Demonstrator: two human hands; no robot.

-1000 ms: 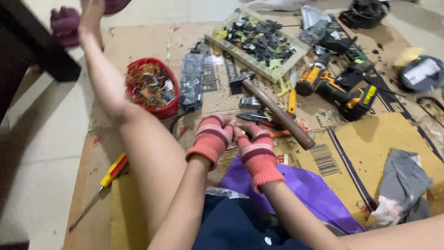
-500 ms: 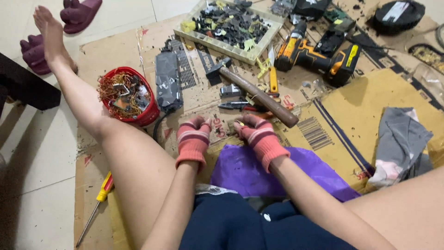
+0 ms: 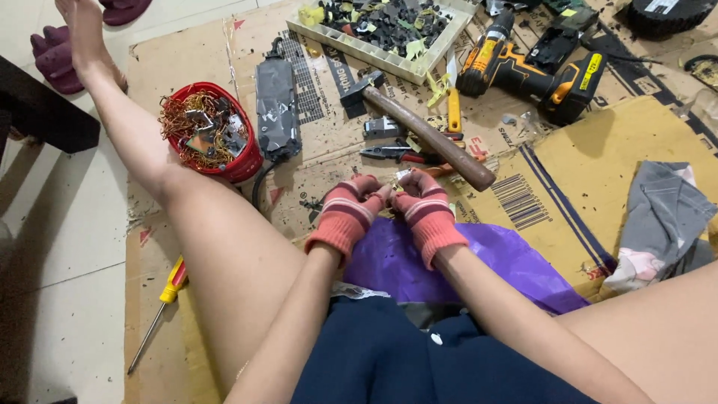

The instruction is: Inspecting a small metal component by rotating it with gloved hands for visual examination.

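The person sits on flattened cardboard [image 3: 314, 161] on the floor, legs spread, so the work falls in the space between the knees. Both hands wear pink knitted gloves. The left hand [image 3: 350, 209] and the right hand [image 3: 425, 203] meet in the middle, their fingers curled tight around a small pale part [image 3: 402, 176] that shows only a little between the fingertips; what it is I cannot tell. They hold it just above a purple plastic sheet [image 3: 464, 262] that lies over the lap, probably to catch what falls.

The tools lie within easy reach, just beyond the hands: a hammer [image 3: 430, 138] with wooden handle lies diagonally, pliers [image 3: 396, 153] are beside it, and a yellow and black cordless drill [image 3: 523, 71] is farther right. At far left a red bowl [image 3: 243, 161] holds copper wire and scraps, near the left knee. A tray [image 3: 359, 46] of dark small pieces is at the far side. A yellow screwdriver [image 3: 161, 307] lies apart at near left, and a grey cloth [image 3: 662, 213] at right
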